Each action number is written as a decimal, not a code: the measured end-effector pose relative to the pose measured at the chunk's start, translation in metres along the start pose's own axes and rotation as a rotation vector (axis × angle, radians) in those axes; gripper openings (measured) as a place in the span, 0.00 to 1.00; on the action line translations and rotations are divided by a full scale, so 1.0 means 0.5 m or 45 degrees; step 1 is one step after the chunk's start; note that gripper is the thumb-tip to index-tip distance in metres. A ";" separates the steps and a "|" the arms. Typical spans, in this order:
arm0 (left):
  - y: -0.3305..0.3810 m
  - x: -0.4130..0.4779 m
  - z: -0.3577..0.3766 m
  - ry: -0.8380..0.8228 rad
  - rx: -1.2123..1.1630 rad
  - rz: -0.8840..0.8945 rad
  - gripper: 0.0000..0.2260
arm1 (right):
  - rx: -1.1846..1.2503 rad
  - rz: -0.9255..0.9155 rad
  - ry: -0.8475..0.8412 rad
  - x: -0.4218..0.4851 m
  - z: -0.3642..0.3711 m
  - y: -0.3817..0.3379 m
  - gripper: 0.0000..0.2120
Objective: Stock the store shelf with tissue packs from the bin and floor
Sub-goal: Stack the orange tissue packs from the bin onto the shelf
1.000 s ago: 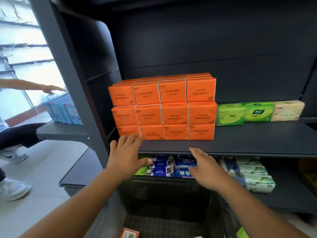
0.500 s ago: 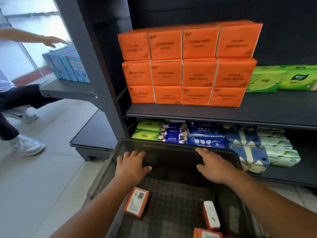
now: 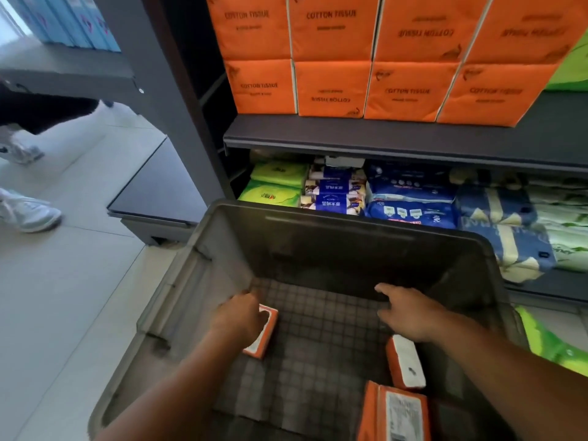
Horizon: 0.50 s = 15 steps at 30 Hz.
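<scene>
Tissue pack (image 3: 265, 331) gripped under left hand (image 3: 237, 319): pickup step. Right hand (image 3: 410, 316) spread, empty; next, grab second pack (image 3: 406, 361) beside its wrist.

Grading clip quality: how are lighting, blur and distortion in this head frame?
Head view: daylight brightens the floor at left; the bin is dim inside; the wide lens splays the stacked packs, whose print reads sharp; the left hand, curled over an orange pack, looks soft.
</scene>
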<state>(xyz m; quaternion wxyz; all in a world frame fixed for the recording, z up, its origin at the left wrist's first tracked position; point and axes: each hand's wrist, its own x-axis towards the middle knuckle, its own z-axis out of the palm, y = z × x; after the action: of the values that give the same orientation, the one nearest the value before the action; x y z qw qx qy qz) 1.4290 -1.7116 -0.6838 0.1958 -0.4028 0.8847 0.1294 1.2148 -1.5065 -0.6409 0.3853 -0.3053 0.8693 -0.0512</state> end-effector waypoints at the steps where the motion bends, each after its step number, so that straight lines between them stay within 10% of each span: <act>1: -0.001 0.006 0.016 -0.009 0.014 -0.018 0.19 | -0.001 0.016 -0.010 0.008 0.007 0.008 0.29; 15: -0.035 0.078 0.183 -0.290 -0.017 -0.187 0.47 | 0.072 0.091 -0.010 0.072 0.057 0.071 0.14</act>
<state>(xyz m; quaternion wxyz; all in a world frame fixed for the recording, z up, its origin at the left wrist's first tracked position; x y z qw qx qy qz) 1.4412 -1.7134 -0.7843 0.3013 -0.4503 0.8240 0.1654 1.1987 -1.4944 -0.6950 0.3987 -0.2631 0.8764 -0.0606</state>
